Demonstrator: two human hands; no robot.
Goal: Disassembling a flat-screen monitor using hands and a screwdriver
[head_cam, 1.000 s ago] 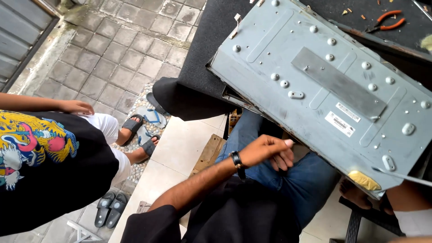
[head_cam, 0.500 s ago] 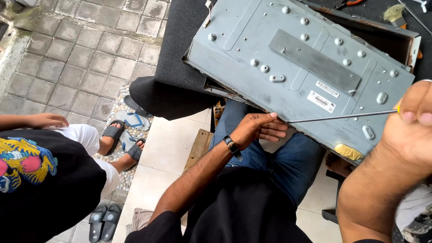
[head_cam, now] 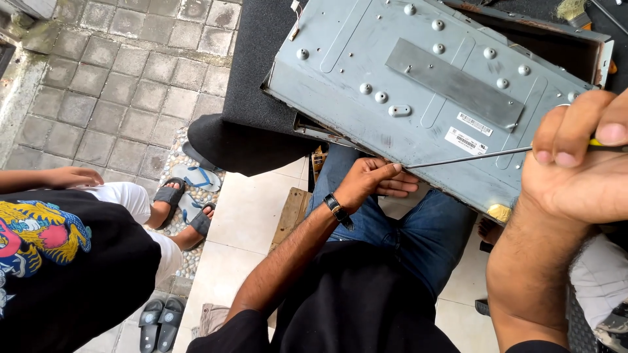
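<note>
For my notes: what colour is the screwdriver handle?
Yellow; the screwdriver handle peeks from the right hand in the head view.

black mat, grey metal panel on it

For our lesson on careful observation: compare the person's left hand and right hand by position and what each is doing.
The left hand rests at the near edge of the grey metal panel, holding no tool; the right hand grips a screwdriver. The left hand is lower and mid-frame; the right hand is nearer the camera, at the right edge. Both are bare.
</note>
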